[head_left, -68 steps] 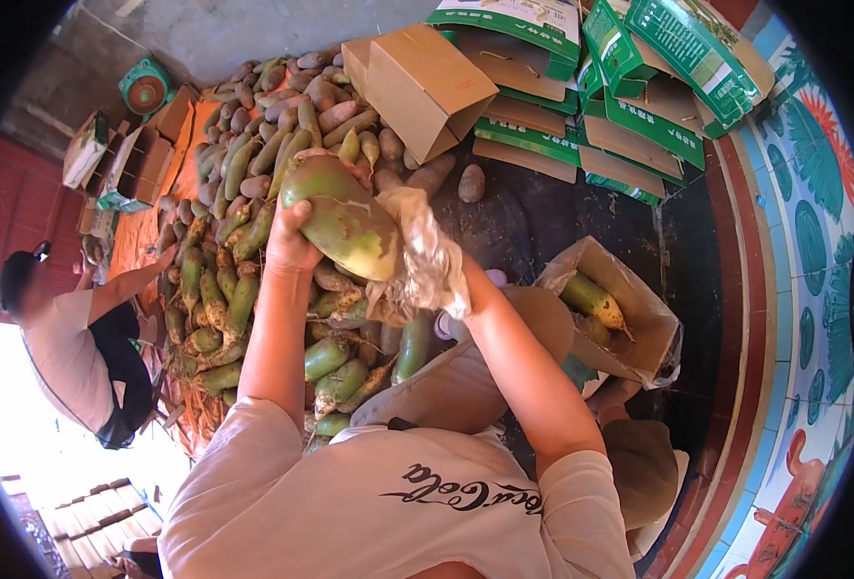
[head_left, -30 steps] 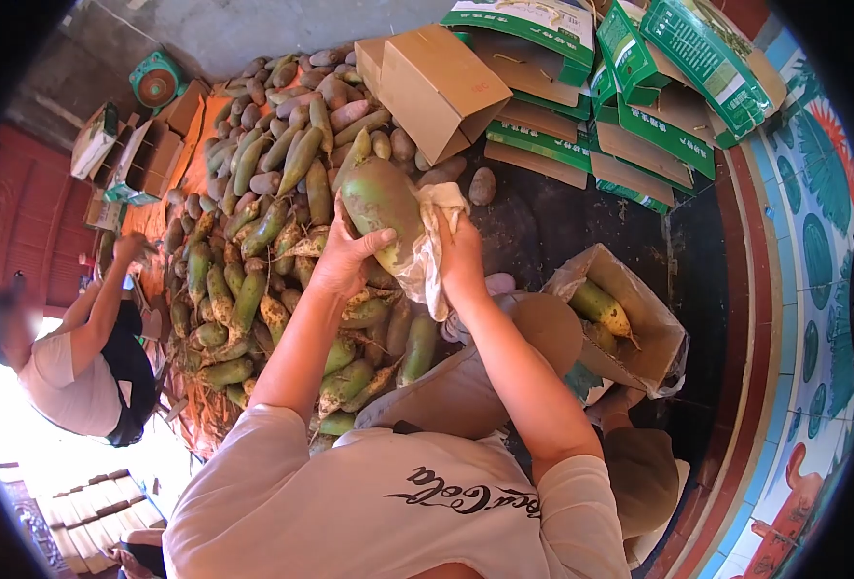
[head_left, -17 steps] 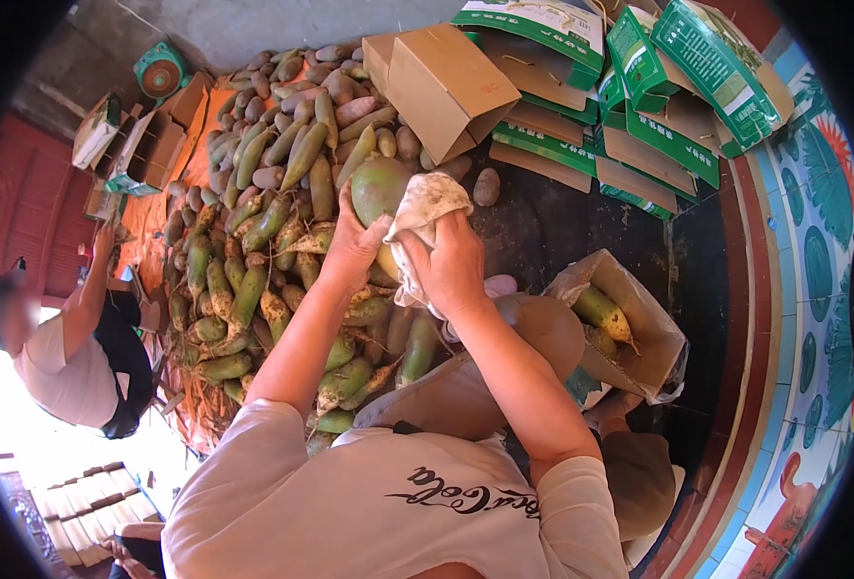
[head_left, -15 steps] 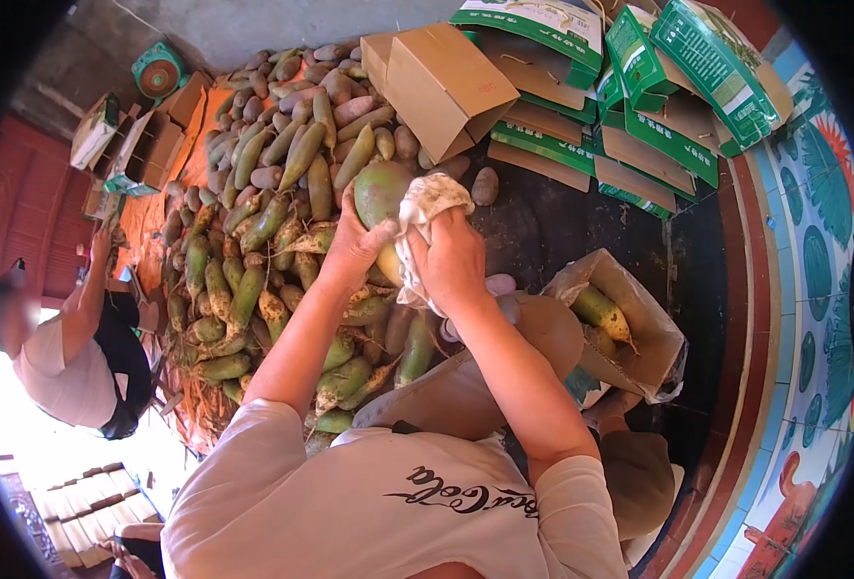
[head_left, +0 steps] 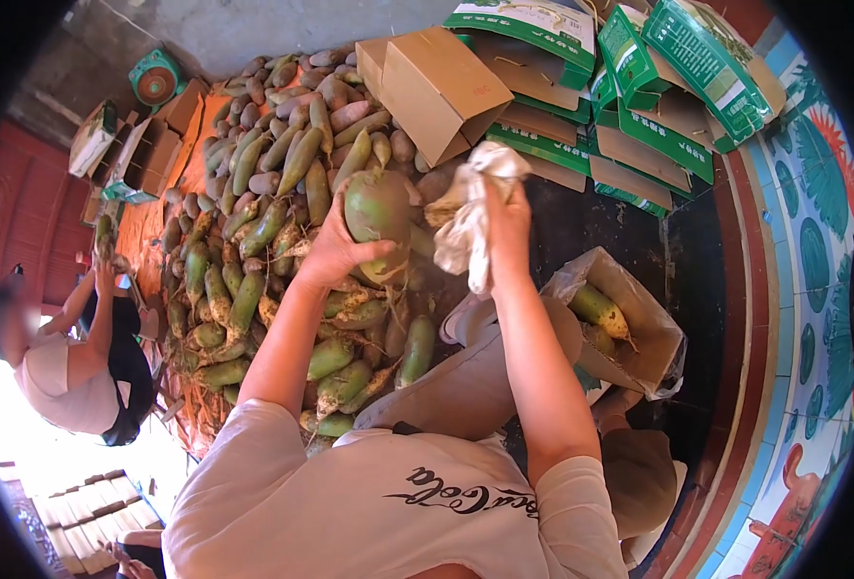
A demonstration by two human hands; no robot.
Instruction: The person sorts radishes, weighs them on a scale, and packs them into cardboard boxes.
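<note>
In front of my chest my left hand (head_left: 335, 253) is wrapped round a large green radish (head_left: 377, 217), its thumb across the near side. My right hand (head_left: 510, 232) grips a crumpled, stained white cloth (head_left: 475, 207), held to the right of the radish and apart from it. Beneath and beyond the radish spreads a big heap of green radishes (head_left: 263, 222), many of them dirty, with reddish ones towards the back. By my right knee stands an open carton (head_left: 654, 338) lined with plastic, with radishes inside.
An open brown carton (head_left: 441, 87) lies at the back of the heap. Flattened green boxes (head_left: 659, 135) are piled at the back right. On the left another person (head_left: 70, 372) holds a radish, near more boxes (head_left: 142, 159) and a green fan-like device (head_left: 156, 77).
My right hand has pulled the cloth off the radish and moved right with it. My left hand still holds the radish, slightly lower. The person at left has raised a radish.
</note>
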